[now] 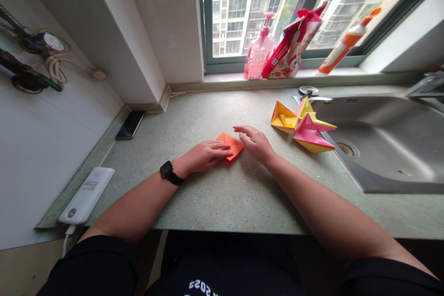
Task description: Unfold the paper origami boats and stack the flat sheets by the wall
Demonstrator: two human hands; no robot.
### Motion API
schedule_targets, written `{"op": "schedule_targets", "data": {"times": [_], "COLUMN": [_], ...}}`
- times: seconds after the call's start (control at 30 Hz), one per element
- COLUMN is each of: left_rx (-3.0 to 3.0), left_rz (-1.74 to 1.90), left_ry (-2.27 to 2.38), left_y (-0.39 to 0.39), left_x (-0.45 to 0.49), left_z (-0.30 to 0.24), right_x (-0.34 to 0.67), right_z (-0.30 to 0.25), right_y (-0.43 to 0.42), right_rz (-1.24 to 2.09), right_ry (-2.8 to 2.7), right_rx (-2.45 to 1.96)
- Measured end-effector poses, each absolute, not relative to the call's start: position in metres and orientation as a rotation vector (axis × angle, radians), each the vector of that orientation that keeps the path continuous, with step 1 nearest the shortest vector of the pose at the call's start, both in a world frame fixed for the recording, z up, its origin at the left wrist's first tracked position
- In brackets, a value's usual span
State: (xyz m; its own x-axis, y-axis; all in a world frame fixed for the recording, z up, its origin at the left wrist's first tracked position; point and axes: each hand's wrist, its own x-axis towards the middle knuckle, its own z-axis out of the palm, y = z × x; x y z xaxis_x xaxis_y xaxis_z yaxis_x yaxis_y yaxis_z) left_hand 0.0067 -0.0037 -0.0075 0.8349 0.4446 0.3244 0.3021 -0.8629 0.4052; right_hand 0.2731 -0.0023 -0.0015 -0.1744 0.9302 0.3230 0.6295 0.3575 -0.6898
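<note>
Flatly, left fingers (218,151) lie on folded orange paper (236,145); open right fingers (246,132) sit beside its edge.

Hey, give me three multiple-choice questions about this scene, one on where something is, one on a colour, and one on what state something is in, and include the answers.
1. Where is the black smartphone?
A) On the speckled countertop
B) In the sink
C) On the floor

2. What colour is the pump bottle on the windowsill?
A) Blue
B) Green
C) Pink

3. What is the left hand doing?
A) Holding the smartphone
B) Resting on folded orange paper
C) Reaching into the sink

Answers:
1. A, the phone lies flat on the countertop near the wall.
2. C, both the bottle and its pump are pink.
3. B, the hand lies across the paper.
</note>
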Motion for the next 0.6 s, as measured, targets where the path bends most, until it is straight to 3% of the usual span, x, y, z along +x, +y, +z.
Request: {"op": "schedule_targets", "data": {"times": [0.27, 0.6], "left_rx": [2.605, 2.505], "left_rz": [0.449, 0.595], "left_ry": [0.581, 0.961], "left_y": [-0.008, -0.014], "left_x": [0.012, 0.025], "left_z": [-0.002, -0.012], "right_x": [0.271, 0.267], "right_z": [-0.007, -0.014], "right_y": [-0.003, -0.007], "right_rz": [0.297, 0.335], "right_ry": [-2.298, -2.544], "right_rx": [-1.291, -1.46]}}
